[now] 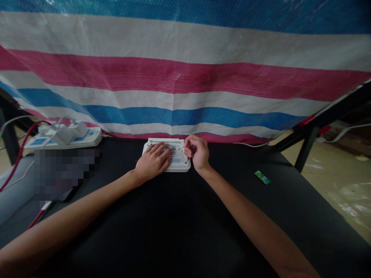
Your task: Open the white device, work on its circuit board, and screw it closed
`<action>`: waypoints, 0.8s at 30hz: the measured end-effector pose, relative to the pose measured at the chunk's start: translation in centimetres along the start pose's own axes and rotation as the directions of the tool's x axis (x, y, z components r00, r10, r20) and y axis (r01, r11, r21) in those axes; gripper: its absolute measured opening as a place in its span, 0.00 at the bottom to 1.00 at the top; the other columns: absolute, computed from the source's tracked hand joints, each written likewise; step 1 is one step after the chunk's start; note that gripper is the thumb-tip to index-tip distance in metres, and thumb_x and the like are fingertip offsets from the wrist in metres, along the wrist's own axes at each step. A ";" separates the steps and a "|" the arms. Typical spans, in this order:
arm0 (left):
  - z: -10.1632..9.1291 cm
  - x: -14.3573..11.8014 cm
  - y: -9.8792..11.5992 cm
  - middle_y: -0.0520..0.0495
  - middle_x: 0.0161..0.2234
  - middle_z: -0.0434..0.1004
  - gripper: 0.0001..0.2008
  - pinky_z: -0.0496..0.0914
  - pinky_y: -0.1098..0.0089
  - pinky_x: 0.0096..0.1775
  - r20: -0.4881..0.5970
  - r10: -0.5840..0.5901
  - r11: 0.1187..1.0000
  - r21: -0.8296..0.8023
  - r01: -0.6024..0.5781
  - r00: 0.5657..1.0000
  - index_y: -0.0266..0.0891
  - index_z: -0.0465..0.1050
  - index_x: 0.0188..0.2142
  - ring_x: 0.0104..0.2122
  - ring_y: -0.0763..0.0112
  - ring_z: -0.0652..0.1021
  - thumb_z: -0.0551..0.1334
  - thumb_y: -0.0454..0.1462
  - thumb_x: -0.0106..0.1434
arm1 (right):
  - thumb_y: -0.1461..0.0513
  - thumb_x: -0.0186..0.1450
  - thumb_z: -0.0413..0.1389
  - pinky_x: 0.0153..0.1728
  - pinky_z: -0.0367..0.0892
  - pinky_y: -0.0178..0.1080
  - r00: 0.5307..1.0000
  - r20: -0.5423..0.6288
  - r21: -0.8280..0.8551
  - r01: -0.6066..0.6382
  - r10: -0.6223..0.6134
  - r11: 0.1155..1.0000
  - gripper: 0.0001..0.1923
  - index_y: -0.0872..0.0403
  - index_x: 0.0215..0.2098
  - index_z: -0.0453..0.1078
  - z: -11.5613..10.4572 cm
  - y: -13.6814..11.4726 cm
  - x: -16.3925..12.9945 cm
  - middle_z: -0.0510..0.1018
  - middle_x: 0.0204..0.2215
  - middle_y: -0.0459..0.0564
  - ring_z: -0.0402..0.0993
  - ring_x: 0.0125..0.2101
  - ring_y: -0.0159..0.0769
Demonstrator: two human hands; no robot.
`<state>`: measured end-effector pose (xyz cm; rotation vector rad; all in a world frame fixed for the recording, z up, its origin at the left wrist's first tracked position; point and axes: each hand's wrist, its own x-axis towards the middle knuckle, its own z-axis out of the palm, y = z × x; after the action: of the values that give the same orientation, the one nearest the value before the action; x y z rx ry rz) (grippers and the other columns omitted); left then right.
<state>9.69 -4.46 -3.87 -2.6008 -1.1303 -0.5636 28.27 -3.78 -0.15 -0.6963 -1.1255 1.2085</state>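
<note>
My left hand [153,161] lies flat on the white device [168,155], fingers spread over its vented underside and pressing it down on the black table [179,224], close to the striped tarp [185,77] that hangs behind it. My right hand [197,153] is curled at the device's right edge, fingers pinched narrow around a thin tool [188,157] with a reddish tip; it looks like a small screwdriver, though it is too small for me to be sure. The tip sits at the right end of the casing, touching or just above it, I cannot tell which. I judge I am working on a fastener on the back of the case, with the left hand acting as a clamp. The next move, as I see it, calls for keeping the tool upright and seated, steady downward pressure, and no slip of the case under my palm. A power strip [66,137] with plugs and a red cable [17,154] lies well off to my left, and a small green packet [262,177] lies to my right.
</note>
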 end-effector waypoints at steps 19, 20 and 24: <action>0.0 0.0 0.0 0.35 0.56 0.73 0.20 0.67 0.52 0.55 0.003 0.001 1.000 -0.002 -0.001 1.000 0.36 0.71 0.55 0.56 0.52 0.72 0.50 0.42 0.72 | 0.49 0.60 0.52 0.14 0.36 0.31 0.941 0.193 0.058 -0.293 0.277 0.954 0.23 0.51 0.15 0.52 -0.4 0.7 0.1 0.47 0.10 0.36 0.37 0.12 0.22; 0.0 0.0 0.0 0.35 0.56 0.73 0.20 0.67 0.51 0.55 0.001 0.000 1.000 0.001 0.000 1.000 0.36 0.71 0.55 0.56 0.51 0.72 0.50 0.42 0.72 | 0.50 0.60 0.52 0.14 0.37 0.31 0.901 0.306 0.048 -0.338 0.308 0.940 0.22 0.51 0.15 0.53 -0.8 0.5 0.4 0.47 0.10 0.36 0.38 0.12 0.22; 0.0 0.0 0.0 0.36 0.56 0.73 0.19 0.67 0.52 0.55 0.000 0.002 1.000 0.003 -0.002 1.000 0.36 0.71 0.55 0.56 0.52 0.72 0.50 0.42 0.72 | 0.51 0.60 0.51 0.15 0.42 0.32 0.765 0.552 0.030 -0.416 0.332 0.909 0.22 0.51 0.14 0.52 -2.3 -0.1 1.2 0.47 0.10 0.37 0.40 0.12 0.23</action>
<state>9.70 -4.44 -3.86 -2.5990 -1.1271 -0.5611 30.38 -2.33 -0.41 -0.4833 -1.3700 1.9008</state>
